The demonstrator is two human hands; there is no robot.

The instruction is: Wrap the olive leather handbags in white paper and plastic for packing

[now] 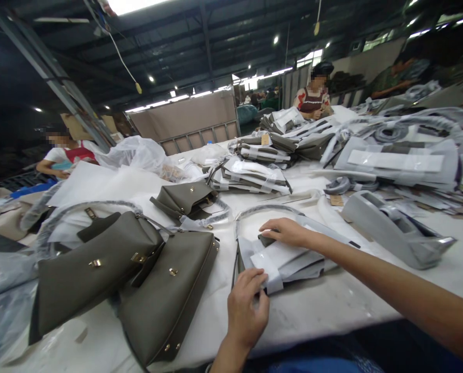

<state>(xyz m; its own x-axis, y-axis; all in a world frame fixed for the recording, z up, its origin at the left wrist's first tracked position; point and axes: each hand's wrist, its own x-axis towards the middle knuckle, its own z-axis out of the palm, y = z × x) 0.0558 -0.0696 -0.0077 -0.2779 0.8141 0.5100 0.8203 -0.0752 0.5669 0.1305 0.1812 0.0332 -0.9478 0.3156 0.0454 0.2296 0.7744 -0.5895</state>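
Note:
A handbag wrapped in white paper point(293, 261) lies in front of me, with a little dark olive material and a plastic-covered strap point(268, 208) showing. My left hand point(249, 305) is closed at its near left corner, fingers curled over the edge and thumb below. Across the bag's upper left edge reaches my right hand point(286, 231), its fingers bent over a small olive part; its thumb is mostly hidden. Left of my hands lie an unwrapped olive handbag point(169, 295) with a gold clasp and a second olive handbag point(95, 269) overlapping it.
A grey tape dispenser point(394, 228) stands on the white-covered table point(356, 305) at right. Behind are a smaller olive bag point(185, 199), stacked wrapped bags point(250, 173) and clear plastic point(134, 155). One person point(313, 98) works at the back, another point(70, 155) at far left.

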